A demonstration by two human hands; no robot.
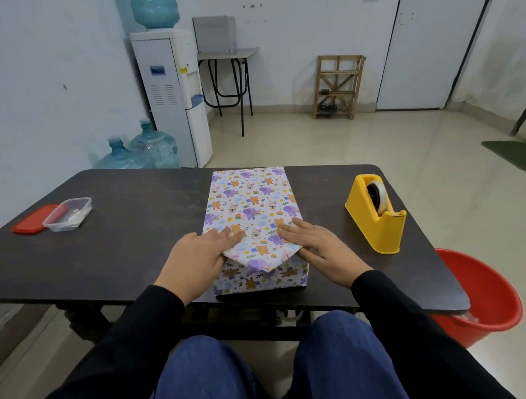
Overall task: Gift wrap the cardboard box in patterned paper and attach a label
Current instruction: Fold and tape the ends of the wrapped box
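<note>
Dark table (pixel 137 203) bears clear tub (pixel 67 214) holding small bits (pixel 74 216); left hand (pixel 197 257), right hand (pixel 320 250) lie flat on paper (pixel 252 198).

Hiding the cardboard box wholly beneath patterned paper (pixel 249 204). Blocking part of the red bucket (pixel 491 302) behind the table (pixel 129 227) corner. Leaving the contents of the clear container (pixel 67 213) too small to tell.

Resting palm-down: left hand (pixel 200 257), fingers (pixel 232 235) straight, angled inward. Likewise right hand (pixel 320 250), fingertips pointing toward left fingers, near but apart. Dark sleeves (pixel 403 318) behind both wrists.
</note>
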